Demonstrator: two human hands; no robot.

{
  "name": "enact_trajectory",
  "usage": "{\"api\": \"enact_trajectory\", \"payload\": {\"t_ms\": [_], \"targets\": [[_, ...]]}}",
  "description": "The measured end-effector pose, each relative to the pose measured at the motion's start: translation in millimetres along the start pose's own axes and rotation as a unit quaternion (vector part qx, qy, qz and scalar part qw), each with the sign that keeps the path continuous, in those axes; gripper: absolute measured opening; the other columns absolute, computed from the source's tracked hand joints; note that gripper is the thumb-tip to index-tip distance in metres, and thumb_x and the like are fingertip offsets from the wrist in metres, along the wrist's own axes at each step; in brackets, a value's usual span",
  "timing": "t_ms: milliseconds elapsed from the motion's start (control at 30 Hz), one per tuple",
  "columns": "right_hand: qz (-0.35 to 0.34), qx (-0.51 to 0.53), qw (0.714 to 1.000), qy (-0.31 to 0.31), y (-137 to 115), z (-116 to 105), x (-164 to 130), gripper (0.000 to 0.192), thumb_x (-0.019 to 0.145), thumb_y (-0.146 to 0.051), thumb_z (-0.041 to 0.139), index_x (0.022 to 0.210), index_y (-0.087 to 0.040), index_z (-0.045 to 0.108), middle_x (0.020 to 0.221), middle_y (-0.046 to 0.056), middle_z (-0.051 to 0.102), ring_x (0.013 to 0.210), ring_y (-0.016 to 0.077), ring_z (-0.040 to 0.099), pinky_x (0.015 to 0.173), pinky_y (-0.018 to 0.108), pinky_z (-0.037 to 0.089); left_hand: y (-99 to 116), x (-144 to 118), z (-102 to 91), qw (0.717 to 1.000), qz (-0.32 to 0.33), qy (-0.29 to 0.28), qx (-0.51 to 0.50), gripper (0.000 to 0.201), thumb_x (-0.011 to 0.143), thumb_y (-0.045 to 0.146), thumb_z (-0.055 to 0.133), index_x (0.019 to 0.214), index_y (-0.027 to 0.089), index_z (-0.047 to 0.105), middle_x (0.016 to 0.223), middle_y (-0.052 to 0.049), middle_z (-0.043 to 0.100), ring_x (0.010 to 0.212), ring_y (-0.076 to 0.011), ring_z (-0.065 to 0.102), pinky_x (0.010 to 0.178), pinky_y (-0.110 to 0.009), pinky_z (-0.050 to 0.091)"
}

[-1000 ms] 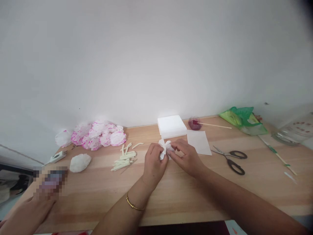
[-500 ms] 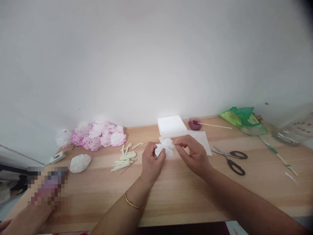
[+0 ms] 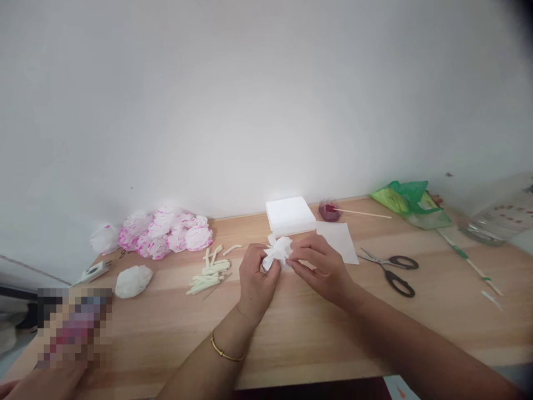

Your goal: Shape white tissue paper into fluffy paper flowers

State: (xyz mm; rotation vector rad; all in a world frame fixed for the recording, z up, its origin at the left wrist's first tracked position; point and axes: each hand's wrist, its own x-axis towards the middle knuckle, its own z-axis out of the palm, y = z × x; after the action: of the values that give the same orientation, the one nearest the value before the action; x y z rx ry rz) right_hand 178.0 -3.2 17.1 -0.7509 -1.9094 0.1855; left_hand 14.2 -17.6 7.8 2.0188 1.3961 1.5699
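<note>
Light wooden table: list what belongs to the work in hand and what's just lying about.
Probably part of it: gathered white paper, held by left hand and right hand; stacked square white paper; pink-edged white paper flowers.

Probably lying about: white plastic plug; crumpled green plastic bag; clear glass vessel.

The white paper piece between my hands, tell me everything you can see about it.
The white paper piece looks like thin, soft tissue, plain white, gathered into a ruffled bunch with creased folds and flaps spreading outward. It is over the wooden table, nearer you than the white stack. Your left hand grips its left and lower side; your right hand's fingertips seem to pinch its right edge. Its underside is hidden.
</note>
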Motion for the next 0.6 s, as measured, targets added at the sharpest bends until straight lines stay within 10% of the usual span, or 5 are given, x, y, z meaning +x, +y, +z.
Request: {"api": "enact_trajectory", "payload": {"t_ms": [300, 600], "targets": [[0.101, 0.017, 0.994, -0.027, -4.4, -0.3, 1.5, 0.007, 0.08, -0.018, 0.059, 0.086, -0.021, 0.058, 0.074, 0.001, 0.06, 0.069, 0.0146, 0.055, 0.063, 0.027, 0.046, -0.4, -2.2, 0.9, 0.996, 0.078, -0.005, 0.03, 0.01, 0.078, 0.009, 0.055, 0.08, 0.018, 0.052, 0.079, -0.002, 0.057, 0.078, -0.0145, 0.054, 0.068, -0.026, 0.043], [-0.037, 0.041, 0.997, -0.06, 0.0, 3.1, -2.7, 0.03, 0.081, -0.01, 0.055, 0.103, -0.027, 0.063, 0.082, 0.003, 0.063, 0.076, 0.0166, 0.057, 0.07, 0.033, 0.048, -1.7, -2.9, 1.3, 0.999, 0.031, -0.026, 0.012, 0.012, 0.073, 0.008, 0.055, 0.079, 0.019, 0.052, 0.08, -0.001, 0.056, 0.078, -0.0151, 0.054, 0.068, -0.027, 0.044]]}}
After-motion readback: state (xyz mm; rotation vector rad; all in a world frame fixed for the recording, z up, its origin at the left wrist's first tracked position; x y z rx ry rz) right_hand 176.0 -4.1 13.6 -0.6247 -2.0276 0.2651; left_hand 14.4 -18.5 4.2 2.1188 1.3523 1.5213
